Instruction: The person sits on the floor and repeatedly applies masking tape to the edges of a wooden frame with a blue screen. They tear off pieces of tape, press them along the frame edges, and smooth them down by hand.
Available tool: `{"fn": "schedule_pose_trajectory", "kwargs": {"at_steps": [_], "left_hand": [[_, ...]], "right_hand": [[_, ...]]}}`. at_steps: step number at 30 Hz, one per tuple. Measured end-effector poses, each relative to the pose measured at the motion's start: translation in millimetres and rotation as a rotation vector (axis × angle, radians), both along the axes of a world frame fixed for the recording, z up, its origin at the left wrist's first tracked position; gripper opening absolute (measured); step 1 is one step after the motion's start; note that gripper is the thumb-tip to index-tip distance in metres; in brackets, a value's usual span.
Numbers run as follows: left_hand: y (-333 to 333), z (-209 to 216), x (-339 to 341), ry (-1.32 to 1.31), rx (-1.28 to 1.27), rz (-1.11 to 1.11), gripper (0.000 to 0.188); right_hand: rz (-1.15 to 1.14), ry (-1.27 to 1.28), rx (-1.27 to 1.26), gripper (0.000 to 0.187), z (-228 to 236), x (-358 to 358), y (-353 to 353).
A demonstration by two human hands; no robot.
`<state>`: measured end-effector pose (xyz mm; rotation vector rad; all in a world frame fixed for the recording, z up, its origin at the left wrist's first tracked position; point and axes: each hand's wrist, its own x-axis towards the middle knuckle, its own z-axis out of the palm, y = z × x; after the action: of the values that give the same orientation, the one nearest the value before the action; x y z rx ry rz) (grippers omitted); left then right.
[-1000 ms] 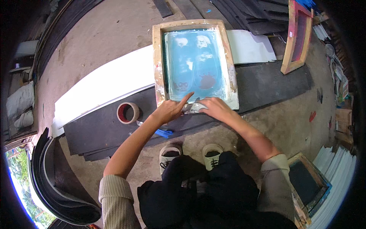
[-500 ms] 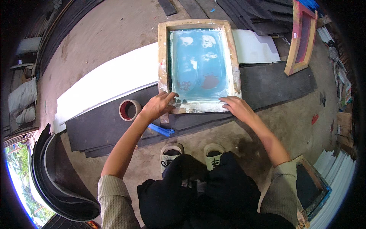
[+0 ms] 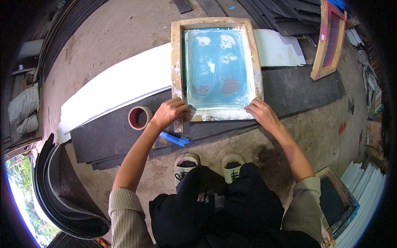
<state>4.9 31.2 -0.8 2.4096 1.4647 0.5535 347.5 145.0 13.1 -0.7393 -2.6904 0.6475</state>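
A wooden screen-printing frame (image 3: pixel 176 62) with blue-coated mesh (image 3: pixel 206 78) lies over a white sheet and dark sheets. Pale and grey printed-looking shapes show through the mesh, and whitish smears run along its near rail. My left hand (image 3: pixel 171 112) is closed around the near left corner of the frame. At the near right corner, my right hand (image 3: pixel 261 113) grips the rail, its fingers curled over the inner edge. Both thumbs are partly hidden. Below the left corner, a short wooden strip (image 3: pixel 178 126) sticks out toward me.
A roll of tape (image 3: pixel 139 118) and a blue strip (image 3: pixel 175 139) lie left of the frame on the dark sheets (image 3: pixel 99 142). The white sheet (image 3: pixel 120 82) stretches left. Another wooden frame (image 3: pixel 317 70) leans at far right; one more (image 3: pixel 335 198) stands by white sheets (image 3: pixel 359 198) at lower right.
My right hand has slid right to the frame's near corner and closed there. My left fingers have drawn back from the mesh onto the left corner. The frame has shifted slightly away.
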Motion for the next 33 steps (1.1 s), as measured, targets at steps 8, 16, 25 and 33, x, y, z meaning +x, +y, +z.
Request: {"fn": "schedule_pose_trajectory", "kwargs": {"at_steps": [8, 16, 25, 33], "left_hand": [[2.0, 11.0, 1.5, -0.04, -0.094, -0.09, 0.038], [-3.0, -3.8, -4.1, 0.009, -0.015, -0.103, 0.03], [-6.7, 1.3, 0.1, 0.207, 0.17, -0.232, 0.029], [-26.1, -2.3, 8.0, 0.323, 0.239, -0.212, 0.035]], "right_hand": [[0.106, 0.007, -0.013, 0.017, 15.5, 7.0, 7.0], [0.124, -0.013, 0.095, 0.02, 10.3, 17.5, 10.5], [0.26, 0.032, 0.276, 0.025, -0.3, 27.1, 6.3], [0.211, -0.054, 0.341, 0.039, -5.1, 37.5, -10.4]]}}
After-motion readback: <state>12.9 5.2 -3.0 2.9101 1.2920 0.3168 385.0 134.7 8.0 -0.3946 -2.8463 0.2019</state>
